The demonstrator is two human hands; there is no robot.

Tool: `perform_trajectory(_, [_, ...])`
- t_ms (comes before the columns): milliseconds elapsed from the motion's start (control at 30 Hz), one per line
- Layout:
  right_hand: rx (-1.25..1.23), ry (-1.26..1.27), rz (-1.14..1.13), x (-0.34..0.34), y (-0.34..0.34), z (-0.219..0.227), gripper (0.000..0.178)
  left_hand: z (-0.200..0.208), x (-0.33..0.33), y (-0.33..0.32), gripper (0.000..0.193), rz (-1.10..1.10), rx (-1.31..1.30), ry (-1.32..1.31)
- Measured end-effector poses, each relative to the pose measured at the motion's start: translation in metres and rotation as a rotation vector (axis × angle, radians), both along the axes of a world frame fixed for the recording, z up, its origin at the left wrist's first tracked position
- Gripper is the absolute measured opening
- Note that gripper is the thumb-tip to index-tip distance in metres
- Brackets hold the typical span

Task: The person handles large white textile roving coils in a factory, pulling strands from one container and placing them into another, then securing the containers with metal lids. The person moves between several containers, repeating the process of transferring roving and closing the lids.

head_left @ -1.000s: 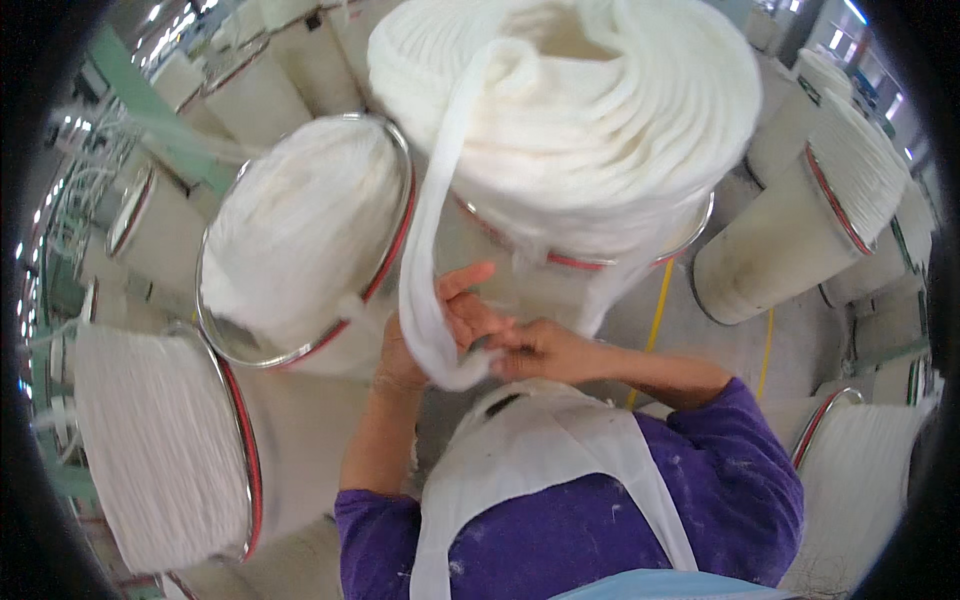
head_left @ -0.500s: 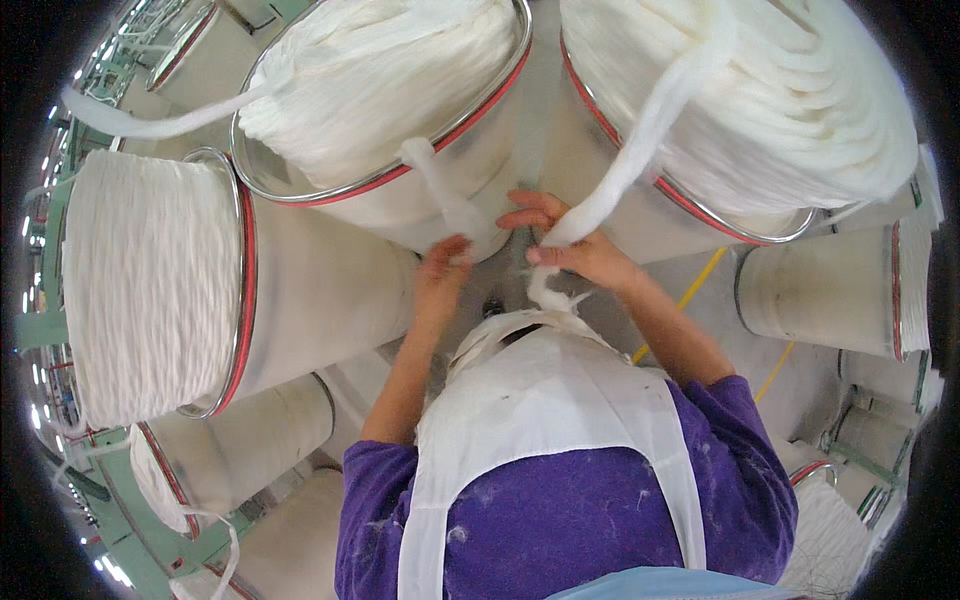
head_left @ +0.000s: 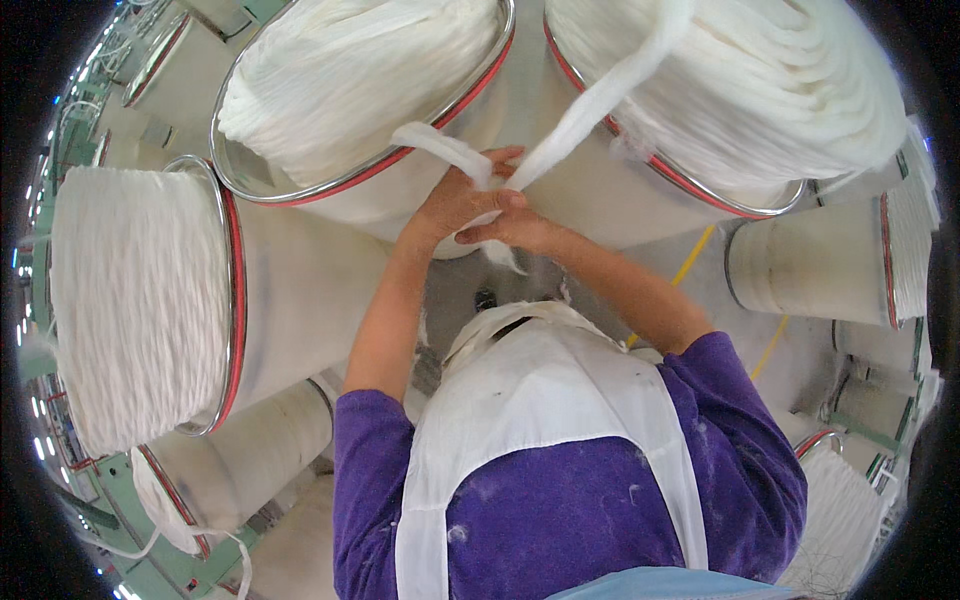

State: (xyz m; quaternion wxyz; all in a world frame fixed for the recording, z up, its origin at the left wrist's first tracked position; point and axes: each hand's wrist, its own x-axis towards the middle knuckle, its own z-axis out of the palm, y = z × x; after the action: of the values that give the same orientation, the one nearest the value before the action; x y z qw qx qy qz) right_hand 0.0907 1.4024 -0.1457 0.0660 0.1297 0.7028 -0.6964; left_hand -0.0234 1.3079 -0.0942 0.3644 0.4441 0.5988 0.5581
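Two soft white strands of cotton sliver meet between my hands. The left sliver [head_left: 445, 146] comes over the rim of the left-hand can [head_left: 455, 192]; the right sliver [head_left: 605, 97] slants down from the coiled heap in the right-hand can [head_left: 590, 200]. My left hand [head_left: 462, 207] is closed round the place where they join, fingers partly behind the fibre. Close against it, my right hand [head_left: 517, 231] also grips the sliver, its thumb by the left fingers. A ragged tail of sliver [head_left: 502, 257] hangs below both hands. How the ends overlap is hidden by the fingers.
A tall can of coiled sliver [head_left: 140, 300] leans in at the left, and another can [head_left: 810, 275] stands at the right. Yellow lines [head_left: 693, 255] cross the grey floor. Green machine frames [head_left: 130, 500] line the left edge.
My hands have come together from apart. The left has moved up and right with the left sliver, meeting the right sliver in my right hand, which has shifted slightly left.
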Motion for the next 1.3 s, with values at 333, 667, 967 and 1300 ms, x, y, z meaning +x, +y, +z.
perform_trajectory(333, [0.077, -0.109, -0.031, 0.097, -0.012, -0.083, 0.038, 0.023, 0.011, 0.001, 0.037, 0.153, 0.064, -0.713])
perform_trajectory(667, [0.13, -0.76, -0.257, 0.208, -0.018, -0.056, 0.046, 0.013, 0.007, -0.007, 0.034, 0.197, 0.145, -0.657])
perform_trajectory(967, [0.311, -0.399, 0.003, 0.255, 0.018, -0.126, 0.033, -0.095, 0.042, -0.046, 0.049, 0.295, 0.175, -0.799])
perform_trajectory(1300, [1.108, -0.522, 0.586, 0.15, 0.026, -0.073, 0.026, -0.126, 0.072, -0.073, 0.033, 0.442, -0.056, -0.769])
